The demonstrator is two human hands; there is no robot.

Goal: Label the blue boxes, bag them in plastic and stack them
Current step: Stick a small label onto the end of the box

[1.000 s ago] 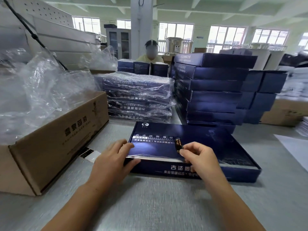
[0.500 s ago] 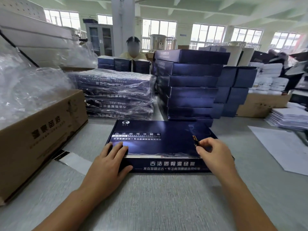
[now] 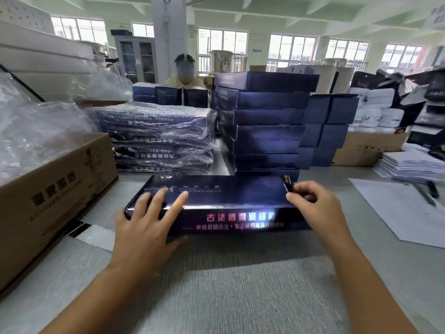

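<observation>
Grey table top [image 3: 216, 297] in a big workshop with windows along the back wall and a white pillar [image 3: 168, 32]. Blue box [image 3: 228, 191] lies flat on the table right in front of the person, long printed side facing the camera, motion blur on the lettering. Left hand [image 3: 147, 227] is on the box's near-left corner - fingers straight and spread flat on the lid, thumb down against the front wall, nothing grasped. Right hand [image 3: 317, 208] sits at the right end of the lid, thumb and forefinger pinching a small dark label [image 3: 288, 183] that sticks up above the fingertips; can't tell if the label touches the lid. Behind the box, left of centre, a stack of bagged boxes [image 3: 156, 138] in clear plastic; just beside it on the right a taller stack of bare blue boxes [image 3: 265, 121], more blue boxes behind that. Cardboard carton [image 3: 55, 189] at the left edge, heaped with loose plastic bags [image 3: 36, 136]. Backing strip [image 3: 91, 233] lies on the table between the carton and the left hand. White paper sheet [image 3: 397, 213] at right with a pen [image 3: 431, 189] at its far edge, a pile of paper [image 3: 409, 165] beyond it. Another person [image 3: 184, 75] sits at the far side - mostly hidden by boxes.
</observation>
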